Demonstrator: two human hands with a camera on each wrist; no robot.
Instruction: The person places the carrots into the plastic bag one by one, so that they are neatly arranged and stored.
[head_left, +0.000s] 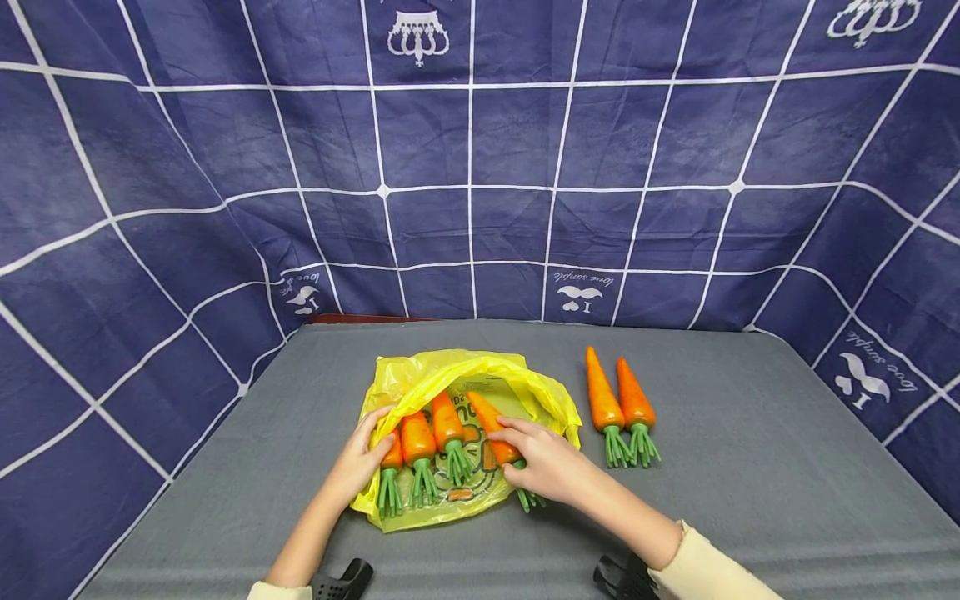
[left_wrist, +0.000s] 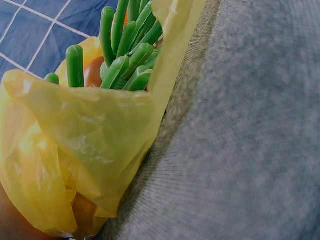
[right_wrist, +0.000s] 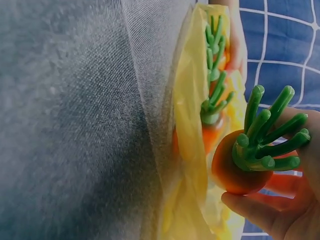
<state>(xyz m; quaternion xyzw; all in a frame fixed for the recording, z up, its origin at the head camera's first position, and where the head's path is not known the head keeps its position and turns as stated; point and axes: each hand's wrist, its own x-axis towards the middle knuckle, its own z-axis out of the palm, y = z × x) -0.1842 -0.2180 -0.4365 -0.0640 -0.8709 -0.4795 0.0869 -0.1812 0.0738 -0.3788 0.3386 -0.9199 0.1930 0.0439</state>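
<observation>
A yellow plastic bag (head_left: pixel 465 367) lies on the grey table with its mouth facing me. My left hand (head_left: pixel 360 458) holds the bag's left edge, its thumb beside the leftmost carrot; the bag partly covers this hand in the left wrist view. Three orange carrots with green stalks lie inside: the leftmost carrot (head_left: pixel 392 454), a middle carrot (head_left: pixel 417 437) and another carrot (head_left: pixel 447 419). With thumb and fingers, my right hand (head_left: pixel 551 462) grips a further carrot (right_wrist: pixel 232 172) at the right of the opening, tip pointing into the bag, stalks toward me.
Two carrots lie side by side right of the bag, a longer carrot (head_left: pixel 602 396) and a shorter carrot (head_left: pixel 635 400). A blue cloth (head_left: pixel 517 225) with white grid lines hangs behind the grey table (head_left: pixel 720 433) and along both sides.
</observation>
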